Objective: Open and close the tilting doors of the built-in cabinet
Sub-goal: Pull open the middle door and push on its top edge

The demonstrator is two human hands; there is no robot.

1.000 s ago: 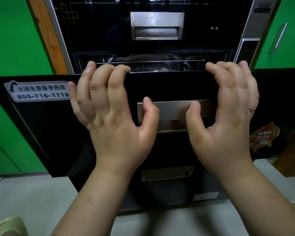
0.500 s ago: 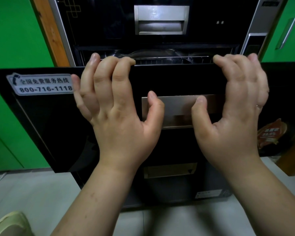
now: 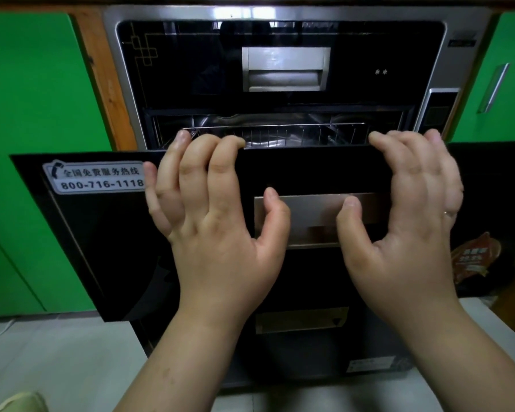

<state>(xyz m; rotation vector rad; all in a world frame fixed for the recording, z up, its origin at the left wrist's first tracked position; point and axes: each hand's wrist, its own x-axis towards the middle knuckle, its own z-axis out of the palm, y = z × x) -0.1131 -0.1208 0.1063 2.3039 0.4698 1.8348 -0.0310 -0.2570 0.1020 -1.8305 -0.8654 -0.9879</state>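
at the built-in steel cabinet (image 3: 113, 69), left hand (image 3: 217, 233) and right hand (image 3: 399, 233) fingers (image 3: 225, 150) curl over the tilted-out glossy black glass door (image 3: 101, 233) top edge, gripping it.

Dim even light, soft glare on black glass, wide-angle edge bending

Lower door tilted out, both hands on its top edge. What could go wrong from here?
1. Pinch: fingers of the left hand and right hand curl over the lower door edge; shutting it could trap them against the frame.
2. The wire rack sits just behind that edge, and fingertips may catch it.
3. Glossy glass, no handle grip: the door might slip.
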